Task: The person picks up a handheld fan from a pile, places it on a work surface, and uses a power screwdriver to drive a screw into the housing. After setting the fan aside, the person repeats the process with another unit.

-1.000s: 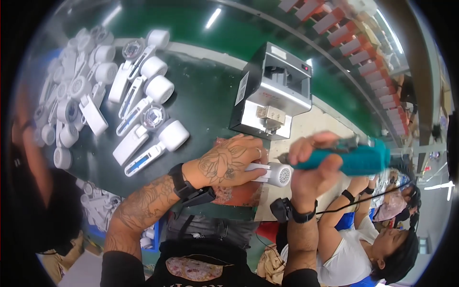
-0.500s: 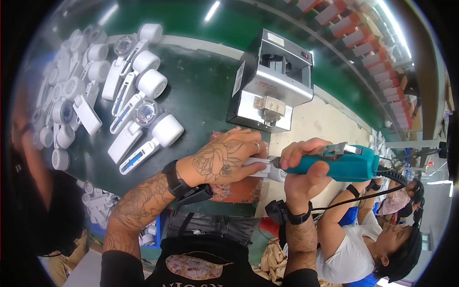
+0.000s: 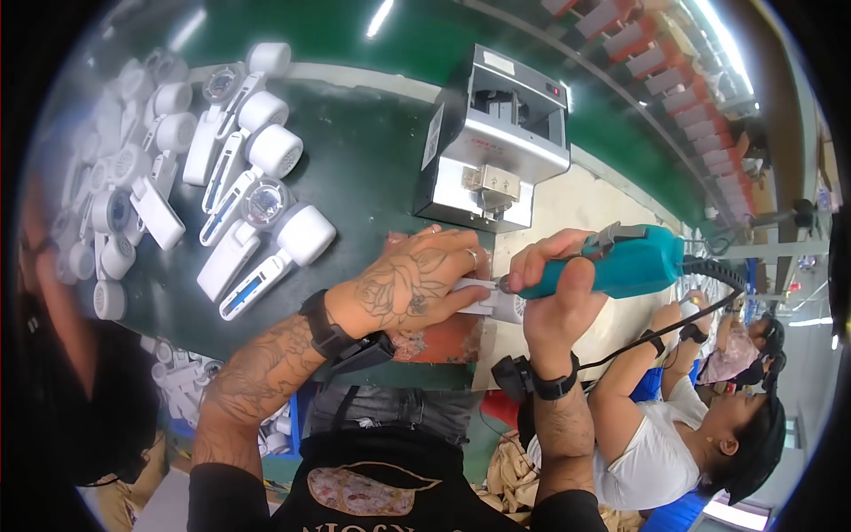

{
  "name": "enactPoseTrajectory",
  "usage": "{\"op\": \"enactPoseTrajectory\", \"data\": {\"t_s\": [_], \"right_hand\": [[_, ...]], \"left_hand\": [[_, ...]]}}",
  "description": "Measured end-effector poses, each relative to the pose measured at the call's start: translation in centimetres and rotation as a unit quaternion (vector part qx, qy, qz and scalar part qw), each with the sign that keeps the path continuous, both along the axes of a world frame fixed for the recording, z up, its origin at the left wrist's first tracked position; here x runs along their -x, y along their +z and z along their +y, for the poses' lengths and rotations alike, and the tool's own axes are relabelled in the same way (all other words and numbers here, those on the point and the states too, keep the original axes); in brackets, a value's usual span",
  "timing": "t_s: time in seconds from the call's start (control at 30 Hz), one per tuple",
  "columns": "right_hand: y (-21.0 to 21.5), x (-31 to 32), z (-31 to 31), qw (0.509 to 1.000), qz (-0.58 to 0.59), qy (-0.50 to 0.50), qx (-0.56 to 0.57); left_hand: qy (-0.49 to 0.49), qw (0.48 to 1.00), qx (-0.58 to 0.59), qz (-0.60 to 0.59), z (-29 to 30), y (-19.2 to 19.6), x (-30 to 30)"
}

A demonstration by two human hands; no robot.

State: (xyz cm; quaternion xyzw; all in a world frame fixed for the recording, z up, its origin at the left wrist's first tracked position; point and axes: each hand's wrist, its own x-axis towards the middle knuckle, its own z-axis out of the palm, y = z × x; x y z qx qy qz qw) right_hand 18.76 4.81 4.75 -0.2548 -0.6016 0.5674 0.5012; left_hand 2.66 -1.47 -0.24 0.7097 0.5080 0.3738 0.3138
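Teal screwdriver [image 3: 620,264] lowered; tip nearer white part [image 3: 496,304]

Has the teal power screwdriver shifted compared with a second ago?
Cannot tell. The teal screwdriver sits at about the same spot relative to the grey machine, gripped by the right hand; the camera itself moved.

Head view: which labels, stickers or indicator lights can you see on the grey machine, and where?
Side label: pale upright rectangle on the left wall of the grey machine, dark print too small to tell.
Top sticker: small white rectangle on the machine's top, near its left rear corner.
Indicator light: small red dot on the upper right front.
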Motion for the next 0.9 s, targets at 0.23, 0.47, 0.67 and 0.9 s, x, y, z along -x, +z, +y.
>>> {"op": "enactPoseTrajectory", "data": {"t_s": [0.23, 0.47, 0.67, 0.9], "right_hand": [[2.2, 3.5, 3.2, 0.996, 0.033, -0.052, -0.072], [1.0, 5.4, 4.4, 0.996, 0.026, -0.015, -0.085], [1.3, 4.6, 3.5, 0.999, 0.022, -0.009, -0.033], [2.1, -0.5, -0.7, 0.999, 0.006, -0.021, -0.034]], "left_hand": [[0.044, 0.998, -0.028, -0.036, 0.3, -0.2, -0.5], [0.068, 0.997, -0.036, -0.023, 0.0, -0.5, -0.7], [0.061, 0.997, -0.041, -0.027, -0.1, 0.2, -0.5], [0.070, 0.992, -0.097, -0.043, 0.5, -0.7, -0.4]]}}
